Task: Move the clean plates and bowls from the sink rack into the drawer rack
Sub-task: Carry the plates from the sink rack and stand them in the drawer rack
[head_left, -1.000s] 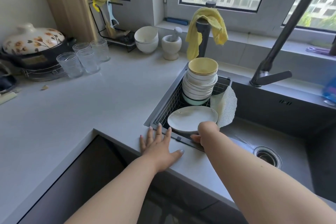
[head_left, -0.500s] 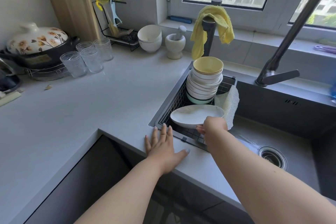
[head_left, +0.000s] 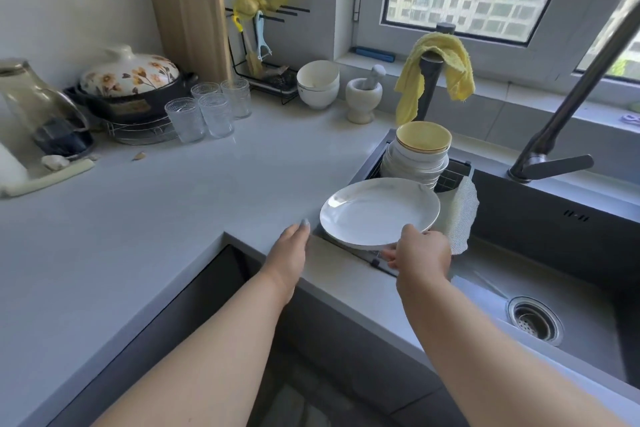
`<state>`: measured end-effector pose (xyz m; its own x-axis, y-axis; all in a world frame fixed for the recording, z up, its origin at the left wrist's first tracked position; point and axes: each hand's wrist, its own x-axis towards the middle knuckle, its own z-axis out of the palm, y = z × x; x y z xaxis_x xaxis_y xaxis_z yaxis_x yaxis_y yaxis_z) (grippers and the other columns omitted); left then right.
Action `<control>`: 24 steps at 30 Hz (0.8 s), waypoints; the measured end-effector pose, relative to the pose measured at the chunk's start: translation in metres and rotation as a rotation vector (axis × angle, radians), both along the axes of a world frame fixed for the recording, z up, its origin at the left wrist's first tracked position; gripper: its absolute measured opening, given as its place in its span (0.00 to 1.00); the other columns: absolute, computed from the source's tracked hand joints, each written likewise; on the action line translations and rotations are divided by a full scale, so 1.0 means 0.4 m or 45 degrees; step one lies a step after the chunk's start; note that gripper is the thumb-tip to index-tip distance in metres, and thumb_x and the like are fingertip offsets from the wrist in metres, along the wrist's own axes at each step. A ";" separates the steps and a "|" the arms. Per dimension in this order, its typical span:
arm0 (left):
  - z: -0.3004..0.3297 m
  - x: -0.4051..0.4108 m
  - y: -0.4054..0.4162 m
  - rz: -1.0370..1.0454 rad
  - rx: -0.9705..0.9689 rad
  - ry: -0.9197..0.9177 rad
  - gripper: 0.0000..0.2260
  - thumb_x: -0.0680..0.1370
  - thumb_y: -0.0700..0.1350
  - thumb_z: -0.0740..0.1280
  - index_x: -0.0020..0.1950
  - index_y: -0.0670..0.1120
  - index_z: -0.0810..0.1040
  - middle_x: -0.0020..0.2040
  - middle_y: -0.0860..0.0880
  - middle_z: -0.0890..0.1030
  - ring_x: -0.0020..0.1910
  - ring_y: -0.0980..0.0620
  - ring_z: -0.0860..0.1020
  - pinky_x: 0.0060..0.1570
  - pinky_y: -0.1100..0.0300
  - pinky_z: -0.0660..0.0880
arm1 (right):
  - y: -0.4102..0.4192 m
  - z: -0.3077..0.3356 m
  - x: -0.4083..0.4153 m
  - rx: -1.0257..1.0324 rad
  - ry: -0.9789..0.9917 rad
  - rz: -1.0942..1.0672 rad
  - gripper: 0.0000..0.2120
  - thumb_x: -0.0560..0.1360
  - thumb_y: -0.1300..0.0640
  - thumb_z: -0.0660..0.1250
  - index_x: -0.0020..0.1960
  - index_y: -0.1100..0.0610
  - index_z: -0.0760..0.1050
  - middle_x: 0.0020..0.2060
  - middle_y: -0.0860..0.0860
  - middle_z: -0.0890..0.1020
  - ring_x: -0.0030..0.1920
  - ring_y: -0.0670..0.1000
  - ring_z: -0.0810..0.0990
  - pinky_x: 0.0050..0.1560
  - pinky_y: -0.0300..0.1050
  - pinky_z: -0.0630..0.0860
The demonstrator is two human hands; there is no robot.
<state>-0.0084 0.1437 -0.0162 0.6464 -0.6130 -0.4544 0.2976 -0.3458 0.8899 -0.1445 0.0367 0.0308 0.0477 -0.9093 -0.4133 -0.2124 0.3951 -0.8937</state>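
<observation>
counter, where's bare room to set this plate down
Free: the counter between the glasses and the left hand, and ahead toward the mortar. Crowded: the back left by the pot, and the sink rack with its bowls.

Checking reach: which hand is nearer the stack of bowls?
Right. The right hand grips the plate just before the stack of bowls; the left hand rests farther left.

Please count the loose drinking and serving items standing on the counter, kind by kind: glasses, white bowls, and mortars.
Glasses: 4
White bowls: 2, stacked
Mortar with pestle: 1
Total: 7
</observation>
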 end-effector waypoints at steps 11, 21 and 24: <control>0.101 0.082 0.280 0.610 -0.308 0.322 0.14 0.83 0.51 0.56 0.61 0.47 0.76 0.55 0.46 0.81 0.52 0.44 0.81 0.42 0.51 0.81 | 0.284 0.056 0.129 -0.160 -0.063 0.512 0.07 0.71 0.63 0.57 0.35 0.58 0.65 0.26 0.55 0.73 0.23 0.52 0.72 0.27 0.42 0.67; 0.097 0.058 0.762 1.109 -0.460 0.358 0.11 0.82 0.50 0.58 0.59 0.46 0.74 0.53 0.44 0.80 0.51 0.43 0.80 0.42 0.51 0.79 | 0.647 0.075 0.241 -0.095 -0.215 1.059 0.12 0.76 0.54 0.59 0.48 0.63 0.73 0.34 0.54 0.75 0.32 0.53 0.76 0.37 0.49 0.74; 0.073 0.022 0.928 1.200 -0.487 0.367 0.13 0.82 0.51 0.59 0.61 0.45 0.75 0.55 0.43 0.81 0.53 0.43 0.80 0.44 0.50 0.78 | 0.776 0.096 0.259 -0.004 -0.239 1.179 0.07 0.77 0.56 0.58 0.46 0.57 0.73 0.40 0.54 0.76 0.35 0.53 0.76 0.36 0.48 0.76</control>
<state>0.0002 0.5149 0.0130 0.8340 -0.0540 -0.5491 0.5171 0.4235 0.7438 -0.0408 0.3472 0.0691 0.8169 -0.4777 -0.3231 -0.2930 0.1388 -0.9460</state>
